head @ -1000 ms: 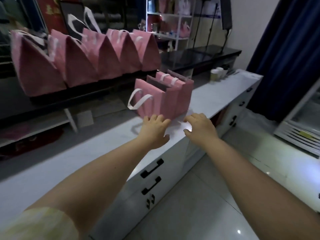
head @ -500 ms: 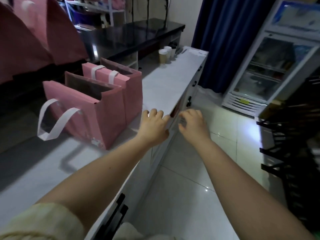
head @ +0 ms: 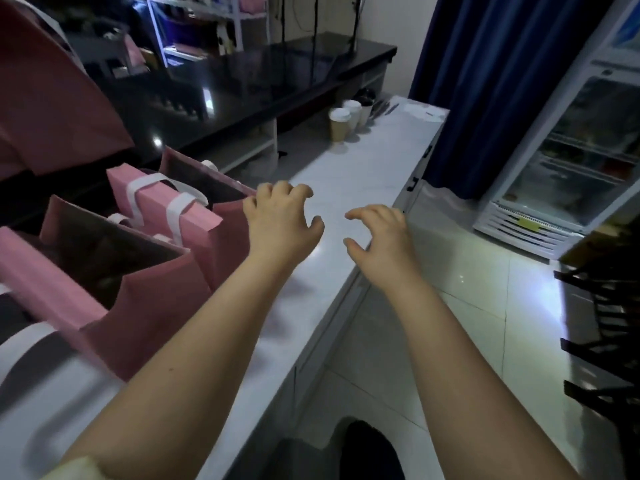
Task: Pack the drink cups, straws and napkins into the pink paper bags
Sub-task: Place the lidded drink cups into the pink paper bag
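1. On the dark shelf at upper left stand large pink bags (head: 52, 98), blurred and cut off by the frame edge; I cannot count them.
2. Two pink paper bags stand on the white surface (head: 346, 174) at left, one behind the other along its length, touching. Both are upright with their mouths facing up.
3. The near bag (head: 145, 306) gapes open. Its inside is dark and its contents cannot be made out. A white handle (head: 31, 341) hangs from its near wall.
4. The far bag (head: 225, 230) is also open, with two white handle straps (head: 176, 206) draped over its pink wall. Nothing can be told of its inside.
5. The left hand (head: 282, 220) hovers above the surface just beside the far bag, fingers half-curled and spread, holding nothing.
6. Three lidded drink cups (head: 339, 124) stand upright at the far end of the surface, well apart from the bags, in a short row running away from the camera. The small things past them are too blurred to name.
7. The right hand (head: 379, 233) hovers over the surface's front edge, near the left hand, fingers likewise half-curled and empty.
8. A dark blue curtain (head: 485, 81) and a glass-door fridge (head: 561, 161) stand at right.
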Tool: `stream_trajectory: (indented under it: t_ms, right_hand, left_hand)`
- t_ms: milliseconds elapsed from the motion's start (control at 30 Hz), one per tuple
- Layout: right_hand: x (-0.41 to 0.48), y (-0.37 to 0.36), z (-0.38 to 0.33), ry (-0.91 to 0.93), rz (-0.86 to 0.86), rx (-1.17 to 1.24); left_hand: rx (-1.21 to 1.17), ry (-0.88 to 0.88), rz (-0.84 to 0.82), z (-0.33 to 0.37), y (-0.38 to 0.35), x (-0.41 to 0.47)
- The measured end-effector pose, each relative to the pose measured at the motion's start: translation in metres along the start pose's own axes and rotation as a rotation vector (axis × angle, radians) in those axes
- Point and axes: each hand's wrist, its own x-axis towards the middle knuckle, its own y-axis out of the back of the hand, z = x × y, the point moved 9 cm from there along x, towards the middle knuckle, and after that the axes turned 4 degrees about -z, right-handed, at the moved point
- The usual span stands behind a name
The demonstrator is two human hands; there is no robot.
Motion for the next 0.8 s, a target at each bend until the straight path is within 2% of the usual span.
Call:
stream_trajectory:
  t_ms: [200, 433, 533, 700, 800]
  right_hand:
    - [0.095, -0.023, -0.015, 0.254, -0.160, 0.060]
    - [0.135, -0.076, -0.047, 0.548, -0.386, 0.211]
    - [0.137, -0.100, -0.058, 0.591, -0.482, 0.301]
    - [0.145, -0.118, -0.057, 0.634, -0.519, 0.386]
    - [0.165, -0.120, -0.041, 0.577, -0.490, 0.423]
  left_hand:
    - [0.064, 0.257, 0.093, -0.030, 0.017, 0.048]
    - [0.124, 0.611, 0.261, -0.057, 0.029, 0.014]
    - [0.243, 0.693, 0.292, -0.053, 0.022, -0.001]
    - [0.377, 0.822, 0.191, -0.058, 0.007, 0.005]
    - [0.336, 0.746, 0.195, -0.048, -0.003, 0.009]
